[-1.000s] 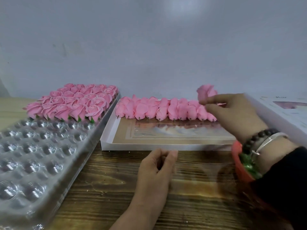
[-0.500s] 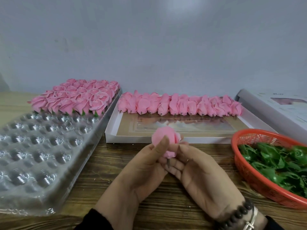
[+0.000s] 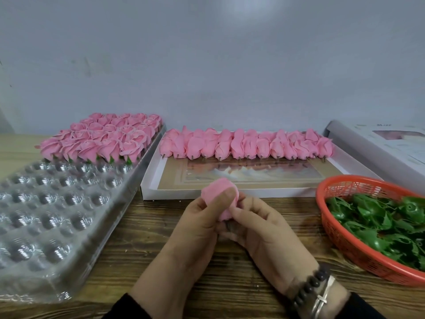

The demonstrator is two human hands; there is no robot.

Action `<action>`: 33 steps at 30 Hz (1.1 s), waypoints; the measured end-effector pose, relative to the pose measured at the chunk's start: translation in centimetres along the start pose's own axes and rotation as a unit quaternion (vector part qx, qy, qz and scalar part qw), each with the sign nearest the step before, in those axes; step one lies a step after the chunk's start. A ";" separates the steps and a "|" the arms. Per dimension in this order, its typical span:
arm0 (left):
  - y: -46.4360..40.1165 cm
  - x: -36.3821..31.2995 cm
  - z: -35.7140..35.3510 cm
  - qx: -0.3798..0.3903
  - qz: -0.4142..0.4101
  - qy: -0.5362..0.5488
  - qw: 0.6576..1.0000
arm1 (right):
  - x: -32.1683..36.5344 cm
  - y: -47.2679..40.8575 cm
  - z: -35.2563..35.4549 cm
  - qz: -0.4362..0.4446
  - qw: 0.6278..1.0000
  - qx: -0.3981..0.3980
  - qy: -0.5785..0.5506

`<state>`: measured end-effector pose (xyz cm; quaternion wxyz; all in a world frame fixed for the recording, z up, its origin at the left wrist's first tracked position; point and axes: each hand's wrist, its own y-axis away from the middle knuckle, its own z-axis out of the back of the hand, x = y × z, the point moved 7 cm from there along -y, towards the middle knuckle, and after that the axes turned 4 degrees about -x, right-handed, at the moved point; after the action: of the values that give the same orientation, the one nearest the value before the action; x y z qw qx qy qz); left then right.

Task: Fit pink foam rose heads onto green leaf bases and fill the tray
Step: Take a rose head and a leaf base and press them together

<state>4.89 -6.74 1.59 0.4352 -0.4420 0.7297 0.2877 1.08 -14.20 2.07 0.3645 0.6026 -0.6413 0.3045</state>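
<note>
Holding at table centre: one pink rose head (image 3: 220,196) is gripped between both hands, raised just above the wooden table (image 3: 142,245). The left hand (image 3: 197,229) is curled round it, thumb pressed across the petals. The right hand (image 3: 264,229) is closed on its lower end, fingertips pinching near the base; a short dark stem tip is seen just below the petals, between the fingers. Dark beads and a metal bangle (image 3: 322,295) are worn on the right wrist.

Clear plastic tray (image 3: 46,217) is set to the left, running away from the viewer. Its far rows are filled with finished roses (image 3: 103,141), green leaf tips showing beneath the nearest ones; the near cups are seen bare.

A shallow white box (image 3: 230,193) is placed straight ahead, touching or just beside the tray's right edge. A row of bare rose heads (image 3: 248,145) is laid along its far side, stems pointing toward the viewer.

An orange mesh basket (image 3: 340,236) is noted at right, near the right hand, loaded with green leaf bases (image 3: 386,222). A white lidded box (image 3: 377,148) is partly seen behind it.
</note>
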 end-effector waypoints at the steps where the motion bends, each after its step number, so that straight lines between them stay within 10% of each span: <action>1: -0.1 0.0 0.2 -0.017 -0.003 0.003 1.000 | 0.0 0.0 0.4 0.004 1.000 -0.017 0.004; 26: 0.4 0.1 -0.5 0.014 0.044 0.015 0.999 | -0.7 -0.4 0.0 -0.019 0.999 0.024 0.042; 33: 0.7 -3.0 1.1 -0.100 -0.168 -0.196 0.961 | 2.1 -0.2 1.4 0.163 0.940 -0.083 0.288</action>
<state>5.40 -4.37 3.78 0.5651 -0.5342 0.5134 0.3629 1.14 -16.50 3.03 0.5277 0.3444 -0.6215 0.4655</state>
